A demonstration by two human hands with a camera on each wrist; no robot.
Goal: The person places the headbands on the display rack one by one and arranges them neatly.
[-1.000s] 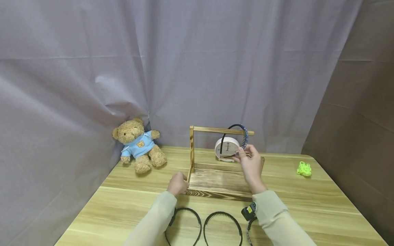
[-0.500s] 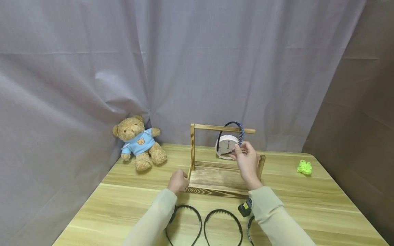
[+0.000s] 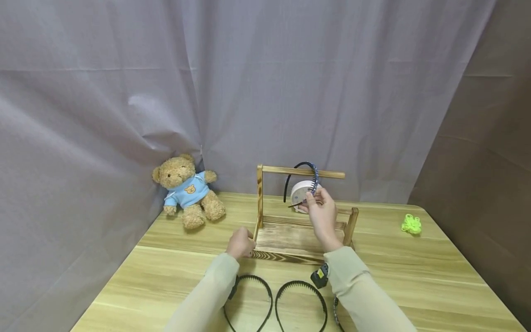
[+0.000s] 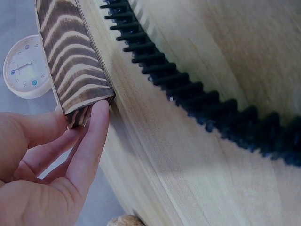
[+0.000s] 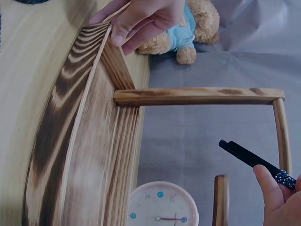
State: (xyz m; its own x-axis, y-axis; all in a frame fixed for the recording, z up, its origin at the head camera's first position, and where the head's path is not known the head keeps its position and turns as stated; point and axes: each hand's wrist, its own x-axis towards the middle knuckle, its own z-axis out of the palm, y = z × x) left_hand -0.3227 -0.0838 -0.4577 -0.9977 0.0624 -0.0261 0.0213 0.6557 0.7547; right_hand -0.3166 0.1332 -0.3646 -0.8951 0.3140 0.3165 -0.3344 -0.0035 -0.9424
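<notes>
A wooden rack (image 3: 282, 236) with a tray base and one raised bar (image 3: 332, 174) stands on the table. My left hand (image 3: 240, 243) grips its near left corner; in the left wrist view, thumb and fingers pinch the dark-grained end (image 4: 77, 70). My right hand (image 3: 323, 214) pinches a dark toothed headband (image 3: 316, 176) with blue sparkle by one side. The headband's arch stands above the bar, with its two ends below bar height. Whether it touches the bar, I cannot tell. In the right wrist view, the headband (image 5: 249, 155) points its ends towards the upright post.
Two black toothed headbands (image 3: 300, 283) and a partly hidden sparkly one (image 3: 336, 313) lie at the table's near side. A round white clock (image 3: 299, 191) stands behind the rack. A teddy bear (image 3: 186, 193) sits back left, a bright green knotted thing (image 3: 411, 224) at right.
My right hand has carried the headband leftwards along the bar, towards the upright post. My left hand has stayed at the rack's corner.
</notes>
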